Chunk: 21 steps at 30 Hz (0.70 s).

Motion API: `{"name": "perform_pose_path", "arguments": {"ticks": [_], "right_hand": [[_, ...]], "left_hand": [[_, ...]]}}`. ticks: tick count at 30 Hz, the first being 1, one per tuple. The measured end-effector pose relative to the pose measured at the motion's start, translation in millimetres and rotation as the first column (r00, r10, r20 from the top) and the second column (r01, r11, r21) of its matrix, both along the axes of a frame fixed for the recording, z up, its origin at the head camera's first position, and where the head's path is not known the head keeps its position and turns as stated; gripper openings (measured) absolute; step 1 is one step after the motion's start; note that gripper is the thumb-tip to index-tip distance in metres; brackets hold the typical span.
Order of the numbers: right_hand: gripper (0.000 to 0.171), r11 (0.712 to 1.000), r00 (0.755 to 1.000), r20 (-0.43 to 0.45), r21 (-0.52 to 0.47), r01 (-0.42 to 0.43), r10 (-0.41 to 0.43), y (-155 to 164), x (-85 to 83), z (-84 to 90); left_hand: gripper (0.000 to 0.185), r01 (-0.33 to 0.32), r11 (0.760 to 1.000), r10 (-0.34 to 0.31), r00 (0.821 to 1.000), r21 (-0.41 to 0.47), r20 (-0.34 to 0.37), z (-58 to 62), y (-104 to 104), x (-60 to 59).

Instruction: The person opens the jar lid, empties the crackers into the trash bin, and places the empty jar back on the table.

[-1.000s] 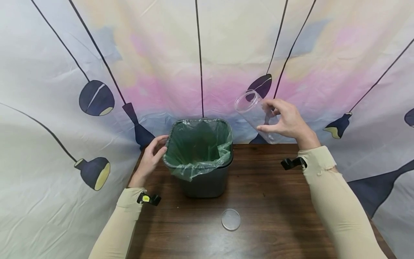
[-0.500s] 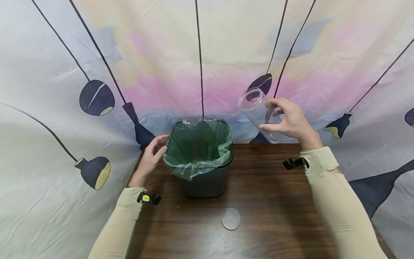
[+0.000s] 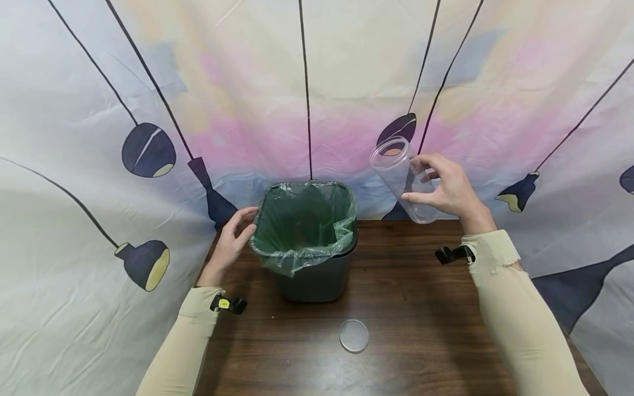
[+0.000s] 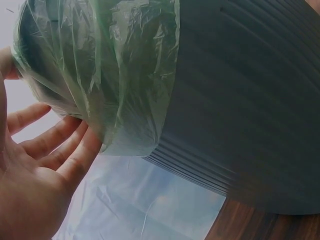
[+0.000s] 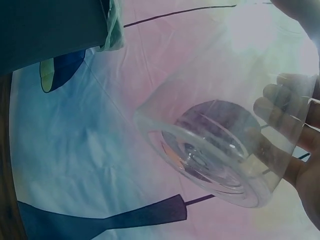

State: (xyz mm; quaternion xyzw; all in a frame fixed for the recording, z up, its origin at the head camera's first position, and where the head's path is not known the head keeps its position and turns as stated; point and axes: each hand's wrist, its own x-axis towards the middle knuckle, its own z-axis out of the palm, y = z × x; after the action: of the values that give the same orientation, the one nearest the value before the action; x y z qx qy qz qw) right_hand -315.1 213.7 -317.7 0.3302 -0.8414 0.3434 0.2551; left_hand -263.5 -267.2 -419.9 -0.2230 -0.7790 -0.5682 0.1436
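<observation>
**Head view: R hand holds jar in air, L hand at bin**

Head view shows a dark wood table (image 3: 421, 308) w/ a grey bin (image 3: 312, 278) standing near its far edge, left of centre. Bin has a green liner (image 3: 302, 228) folded over the rim. L hand (image 3: 230, 245) sits at the bin's left side, near the table's far-left corner; fingers relaxed & spread, tips touching the liner at the rim, not grasping. L wrist view confirms: fingers (image 4: 60, 145) lie straight against the liner (image 4: 115, 75) where it hangs over the ribbed bin wall (image 4: 240, 100).

R hand (image 3: 446, 187) is up over the table's far edge, right of the bin, grasping a clear jar (image 3: 403, 179) – fingers & thumb curled round its lower part. Jar is in the air, tilted w/ open mouth up & leaning left toward the bin; it touches neither table nor bin. R wrist view looks at the jar's base (image 5: 210, 150), w/ fingers (image 5: 280, 107) seen through the clear wall.

A clear round lid (image 3: 354, 335) lies flat on the table near the front edge, about centre, well apart from both hands. Printed curtain (image 3: 317, 82) hangs behind & around the table.
</observation>
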Motion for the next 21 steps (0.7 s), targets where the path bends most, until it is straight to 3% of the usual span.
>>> {"name": "perform_pose_path", "arguments": {"ticks": [10,17,21], "right_hand": [[0.058,0.998,0.999,0.027,-0.044,0.033,-0.032,6.0,3.9,-9.8],[0.063,0.997,0.997,0.053,-0.056,0.061,-0.058,8.4,7.9,-18.3],[0.066,0.995,0.997,0.045,-0.073,0.061,-0.058,10.8,6.4,-22.1]], "left_hand": [[0.040,-0.004,1.000,0.003,1.000,0.022,0.013,-12.1,-5.4,-6.8],[0.041,-0.013,1.000,0.013,1.000,0.019,0.017,-11.6,-5.2,-5.9],[0.041,-0.008,1.000,0.008,1.000,0.013,0.013,-3.9,-1.3,-3.2]]}}
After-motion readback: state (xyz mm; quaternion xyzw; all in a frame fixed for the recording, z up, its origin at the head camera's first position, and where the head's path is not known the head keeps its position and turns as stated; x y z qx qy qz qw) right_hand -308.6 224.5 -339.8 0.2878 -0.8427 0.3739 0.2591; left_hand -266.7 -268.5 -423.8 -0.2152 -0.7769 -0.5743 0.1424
